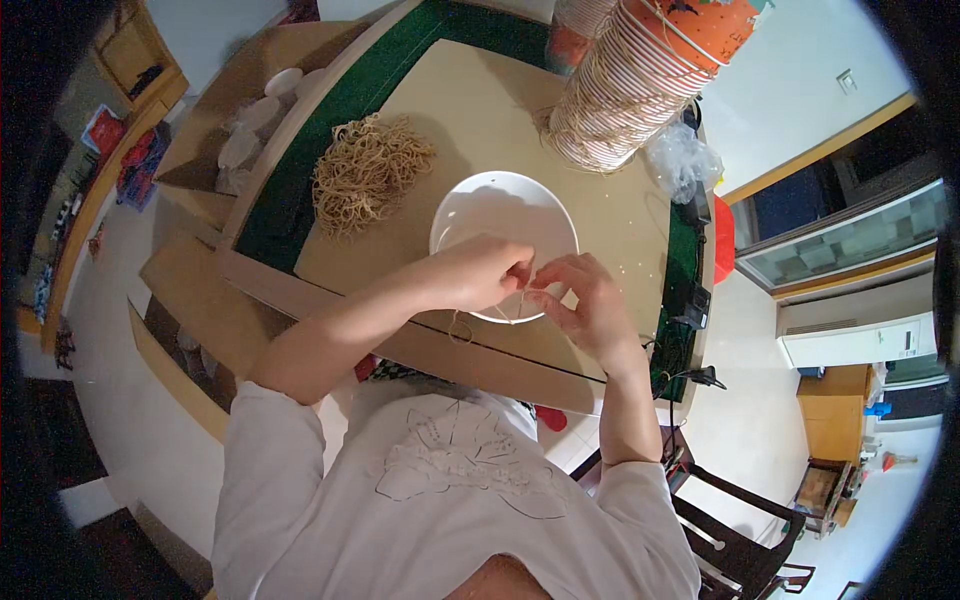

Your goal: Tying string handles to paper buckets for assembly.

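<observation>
Both my hands meet over the near side of a white bowl (500,212). My left hand (490,272) is closed in a pinch on a thin tan string (500,316). Fingertips of my right hand (583,297) press together on the same string, a little to the right. From the hands the string hangs down across the bowl's front rim and ends in a loose curl near the table edge. Whatever lies deep in the bowl is partly covered by my hands. To the bowl's upper left rests a tangled heap of similar tan strings (365,175).
A tall leaning stack of nested paper-like cups (620,95), wrapped in string, stands at the back right. Beside it sits a clear plastic bag (685,160). Black cables and a plug (705,377) run along the right edge. Cardboard boxes (195,270) stand left of the table.
</observation>
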A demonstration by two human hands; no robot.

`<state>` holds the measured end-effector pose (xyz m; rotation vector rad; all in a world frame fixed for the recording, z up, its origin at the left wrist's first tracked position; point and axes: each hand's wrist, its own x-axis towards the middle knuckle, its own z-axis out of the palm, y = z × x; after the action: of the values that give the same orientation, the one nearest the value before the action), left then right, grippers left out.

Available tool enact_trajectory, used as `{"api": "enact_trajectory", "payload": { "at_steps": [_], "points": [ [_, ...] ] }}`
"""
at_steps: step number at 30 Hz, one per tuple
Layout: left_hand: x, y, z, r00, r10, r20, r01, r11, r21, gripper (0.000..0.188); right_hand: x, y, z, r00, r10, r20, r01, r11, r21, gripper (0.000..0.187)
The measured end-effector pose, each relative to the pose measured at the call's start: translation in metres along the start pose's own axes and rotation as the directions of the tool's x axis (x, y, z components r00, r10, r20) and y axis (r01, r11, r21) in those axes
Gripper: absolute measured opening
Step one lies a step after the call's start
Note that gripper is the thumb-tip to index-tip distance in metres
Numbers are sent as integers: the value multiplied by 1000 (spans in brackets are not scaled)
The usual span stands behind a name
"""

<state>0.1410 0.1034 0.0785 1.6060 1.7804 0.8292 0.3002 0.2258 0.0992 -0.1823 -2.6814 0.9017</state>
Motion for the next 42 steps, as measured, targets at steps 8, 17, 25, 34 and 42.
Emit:
{"api": "enact_trajectory", "payload": {
  "at_steps": [8, 17, 25, 34, 42],
  "points": [
    [-1, -4, 4, 976, 97, -194, -134, 973, -190, 11, 3, 4, 11, 994, 72, -78, -72, 997, 1, 10],
    [-9, 1, -39, 931, 219, 292, -152, 960, -237, 18, 9, 13, 12, 981, 167, -101, -135, 954, 267, 9],
    [-14, -12, -39, 970, 225, 95, -225, 974, -17, 8, 11, 19, 19, 963, 211, -166, -120, 893, 434, 4],
    [-8, -2, -17, 993, 94, -68, -104, 982, -157, 20, 12, 18, 17, 972, 175, -157, -104, 919, 380, 7],
    [-1, 11, -8, 927, 344, -151, -271, 891, 364, 7, 12, 17, 17, 956, 231, -178, -139, 898, 417, 5]
  ]
}}
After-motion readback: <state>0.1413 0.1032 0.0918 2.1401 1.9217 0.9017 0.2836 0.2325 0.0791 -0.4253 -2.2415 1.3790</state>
